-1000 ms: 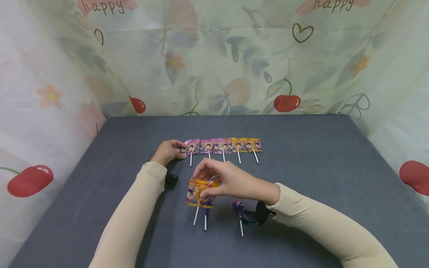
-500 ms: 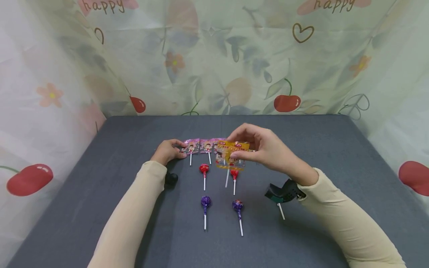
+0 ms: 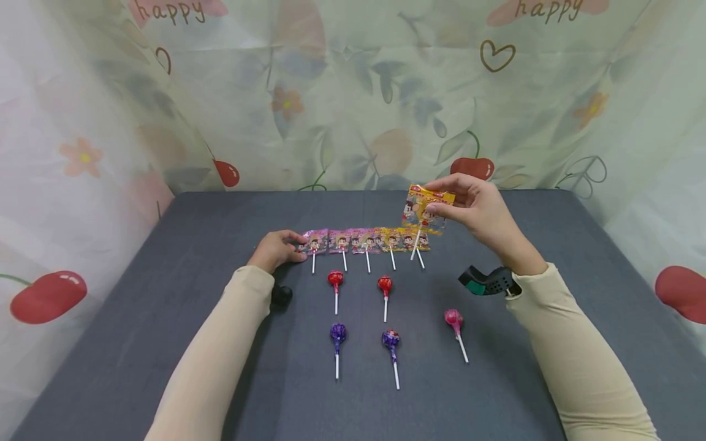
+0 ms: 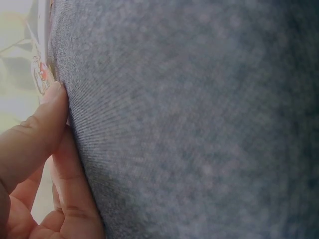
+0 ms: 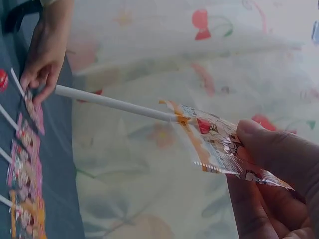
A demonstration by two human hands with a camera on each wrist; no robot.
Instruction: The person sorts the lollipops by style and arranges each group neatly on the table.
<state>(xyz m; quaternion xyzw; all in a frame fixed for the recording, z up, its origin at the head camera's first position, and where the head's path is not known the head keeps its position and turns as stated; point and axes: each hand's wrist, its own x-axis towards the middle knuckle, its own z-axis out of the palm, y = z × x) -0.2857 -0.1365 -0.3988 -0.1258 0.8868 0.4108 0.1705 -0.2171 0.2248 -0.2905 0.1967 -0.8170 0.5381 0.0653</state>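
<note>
My right hand (image 3: 480,211) pinches a flat yellow-wrapped lollipop (image 3: 427,208), raised above the right end of a row of flat wrapped lollipops. Its white stick (image 5: 114,104) points down in the head view. The row has pink-wrapped lollipops (image 3: 342,240) on the left and yellow-wrapped lollipops (image 3: 391,237) on the right, side by side with sticks toward me. At the row's left end, my left hand (image 3: 276,251) holds the edge of the leftmost pink-wrapped lollipop (image 3: 315,240) between thumb and fingers. In the left wrist view, the thumb (image 4: 55,94) covers part of that wrapper.
Nearer me lie round lollipops: two red lollipops (image 3: 385,285), two purple lollipops (image 3: 338,334) and one pink lollipop (image 3: 454,317). They lie on a dark grey table (image 3: 513,392). A patterned curtain (image 3: 347,122) hangs behind and at both sides.
My right hand has carried the yellow-wrapped lollipop from the near middle up and right to beyond the row's right end, uncovering the red and pink lollipops. My left hand has stayed put.
</note>
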